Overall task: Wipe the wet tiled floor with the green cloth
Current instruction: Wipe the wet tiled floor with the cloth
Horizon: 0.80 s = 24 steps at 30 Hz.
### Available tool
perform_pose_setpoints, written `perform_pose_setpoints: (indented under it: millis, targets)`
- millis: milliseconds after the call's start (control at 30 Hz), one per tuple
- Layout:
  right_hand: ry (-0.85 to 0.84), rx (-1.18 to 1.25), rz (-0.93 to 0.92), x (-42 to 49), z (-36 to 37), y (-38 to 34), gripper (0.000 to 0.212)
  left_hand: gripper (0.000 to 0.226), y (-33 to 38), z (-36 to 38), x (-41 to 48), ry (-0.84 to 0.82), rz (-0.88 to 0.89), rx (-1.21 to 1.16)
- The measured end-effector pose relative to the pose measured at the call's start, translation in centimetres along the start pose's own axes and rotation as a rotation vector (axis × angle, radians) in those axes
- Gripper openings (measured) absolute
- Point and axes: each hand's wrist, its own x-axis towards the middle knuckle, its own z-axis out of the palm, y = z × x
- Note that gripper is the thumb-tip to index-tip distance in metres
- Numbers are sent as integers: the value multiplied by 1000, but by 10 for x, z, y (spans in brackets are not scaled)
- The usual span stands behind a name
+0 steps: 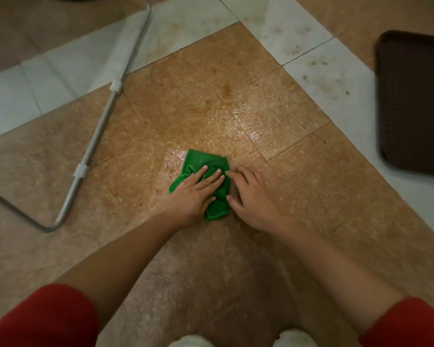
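A crumpled green cloth [203, 163] lies on the orange-brown tiled floor [211, 101] in the middle of the view. My left hand [194, 192] presses flat on the cloth's left part, fingers straight and pointing up-right. My right hand [251, 196] lies flat at the cloth's right edge, its fingertips touching the cloth and its palm on the tile. A shiny wet patch [251, 121] glistens on the tiles just beyond the cloth, with small wet spots beside the cloth's far left corner.
A bent metal tube frame [103, 116] with white clips lies on the floor at the left. A dark brown tray [414, 103] sits at the right edge. Pale white tiles [311, 33] with brown stains border the orange ones at the back.
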Motion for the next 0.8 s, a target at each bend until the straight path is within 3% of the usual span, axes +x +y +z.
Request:
perform_pose_setpoints:
  millis: [100,200,333,467,800]
  targets:
    - [5,19,-14,4,4,-17,59,60,6,-17,-3,-17,-16,-114]
    - [8,44,-32,10,7,-33,64,57,1,-31,-23,178,-107,-255]
    - [-38,42,-42,22,12,-46,76,48,-22,-35,-53,376,-215,-237]
    - [-152,-140,-28,33,29,-56,77,52,-45,-36,-68,409,-284,-199]
    - [-33,-179,-82,73,48,-75,60,51,-74,-36,-80,486,-373,-299]
